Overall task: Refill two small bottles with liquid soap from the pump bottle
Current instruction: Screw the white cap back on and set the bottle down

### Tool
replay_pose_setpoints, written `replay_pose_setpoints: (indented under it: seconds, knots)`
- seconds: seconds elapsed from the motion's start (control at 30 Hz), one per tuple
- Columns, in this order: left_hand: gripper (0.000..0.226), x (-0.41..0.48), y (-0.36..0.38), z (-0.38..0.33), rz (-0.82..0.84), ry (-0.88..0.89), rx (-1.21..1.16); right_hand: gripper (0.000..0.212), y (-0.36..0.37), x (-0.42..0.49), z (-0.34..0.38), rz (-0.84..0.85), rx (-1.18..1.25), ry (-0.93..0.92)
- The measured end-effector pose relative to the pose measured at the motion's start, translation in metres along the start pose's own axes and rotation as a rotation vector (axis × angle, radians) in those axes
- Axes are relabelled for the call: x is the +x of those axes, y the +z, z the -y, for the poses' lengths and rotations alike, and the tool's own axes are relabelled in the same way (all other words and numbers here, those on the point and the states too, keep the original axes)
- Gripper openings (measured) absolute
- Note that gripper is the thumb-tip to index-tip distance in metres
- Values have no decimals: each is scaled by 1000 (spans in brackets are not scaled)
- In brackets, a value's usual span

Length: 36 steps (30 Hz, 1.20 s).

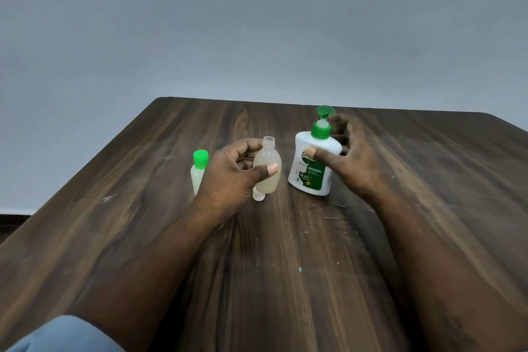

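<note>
My left hand (228, 174) grips a small translucent bottle (267, 168) without its cap, held upright a little above the table, thumb across its front. A small clear cap (258, 196) lies on the table just under it. A second small bottle with a green cap (198, 170) stands to the left, partly hidden behind my left hand. The white pump bottle with a green pump and label (313, 163) stands to the right. My right hand (351, 157) is spread beside and behind the pump bottle, thumb touching its front, fingers relaxed.
The dark wooden table (285, 251) stretches toward me, its far edge just behind the bottles. A plain grey wall fills the background. A blue sleeve (65, 334) shows at the bottom left.
</note>
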State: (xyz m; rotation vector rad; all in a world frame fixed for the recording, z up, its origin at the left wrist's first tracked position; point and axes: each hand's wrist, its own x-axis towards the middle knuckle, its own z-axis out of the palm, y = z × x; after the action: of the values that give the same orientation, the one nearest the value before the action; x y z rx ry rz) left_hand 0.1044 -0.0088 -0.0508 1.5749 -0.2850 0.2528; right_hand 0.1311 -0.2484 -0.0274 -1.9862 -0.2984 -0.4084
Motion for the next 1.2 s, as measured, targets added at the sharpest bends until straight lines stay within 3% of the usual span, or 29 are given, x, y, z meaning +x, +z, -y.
replay_pose_setpoints:
  seconds: [0.13, 0.23, 0.3, 0.47, 0.6, 0.83, 0.93, 1.07, 1.2]
  knots:
    - [37, -12, -12, -2, 23, -11, 40, 64, -7, -1, 11, -293, -35, -181]
    - [36, -15, -16, -1, -1, 0, 86, 42, -4, -6, 22, -466, -83, -390]
    - [35, -16, -16, -1, -5, 6, 111, 31, 3, -11, 29, -476, -131, -498]
    - [35, -17, -14, 2, 17, 24, 255, 24, 30, -26, 33, -270, -307, -656]
    - [30, -16, -16, 4, 53, 22, 392, 9, 52, -32, 28, 29, -389, -569]
    - [34, -12, -27, -5, 108, 40, 532, 42, 71, -30, 17, 318, -537, -358]
    - [34, -11, -29, -5, 145, 43, 536, 37, 77, -30, 14, 437, -544, -365]
    - [31, -12, -30, -3, 160, 54, 526, 18, 80, -27, 12, 452, -616, -344]
    - [32, -12, -28, 0, 146, 62, 514, 18, 72, -27, 15, 397, -634, -320]
